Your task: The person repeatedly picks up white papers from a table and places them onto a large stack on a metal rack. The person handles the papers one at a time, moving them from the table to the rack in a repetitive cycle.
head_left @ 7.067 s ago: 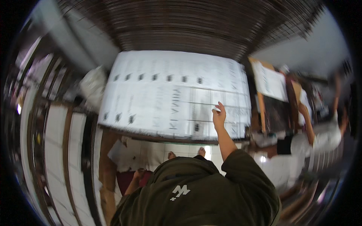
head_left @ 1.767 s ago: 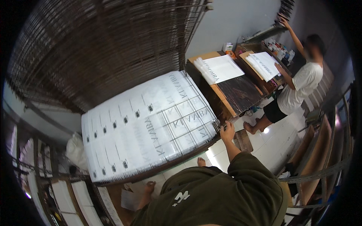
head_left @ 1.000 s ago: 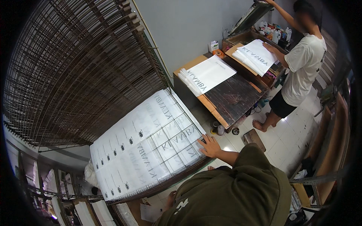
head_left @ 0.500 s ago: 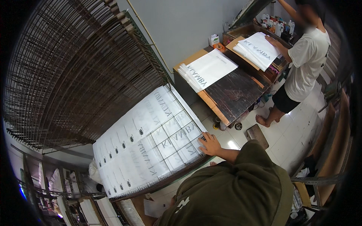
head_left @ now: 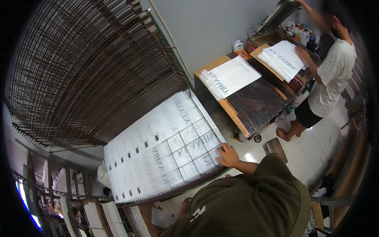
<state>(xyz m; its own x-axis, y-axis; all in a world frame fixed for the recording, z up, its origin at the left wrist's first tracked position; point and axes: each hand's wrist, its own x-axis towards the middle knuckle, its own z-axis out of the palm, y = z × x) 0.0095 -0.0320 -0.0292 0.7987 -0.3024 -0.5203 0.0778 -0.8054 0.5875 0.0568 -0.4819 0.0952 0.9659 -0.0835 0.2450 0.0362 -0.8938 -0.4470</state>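
Note:
My right hand (head_left: 228, 155) rests at the right corner of a drying rack's wire tray, its fingers spread and lying over the edge. Beneath the fingers lie white printed sheets (head_left: 148, 114), spread in rows across the rack, with dark lettering and small black marks. A wire grid (head_left: 183, 152) covers the sheets at the right end. Raised wire trays (head_left: 87, 75) of the same rack fan upward at the left. My left hand is not in view; the dark green shirt hides much of the area near me.
Across from me stands a dark worktable (head_left: 252, 104) bearing a white sheet stack (head_left: 233, 77). Beside it, a person in a white shirt (head_left: 335, 75) touches another sheet stack (head_left: 282, 57) and holds up a frame (head_left: 278, 15). A brown board (head_left: 276, 148) lies on the tiled floor.
The whole view has shifted, so the rack and tables appear further right and slightly lower. My right hand stays at the rack's corner. The other person's hand remains by the sheet stack.

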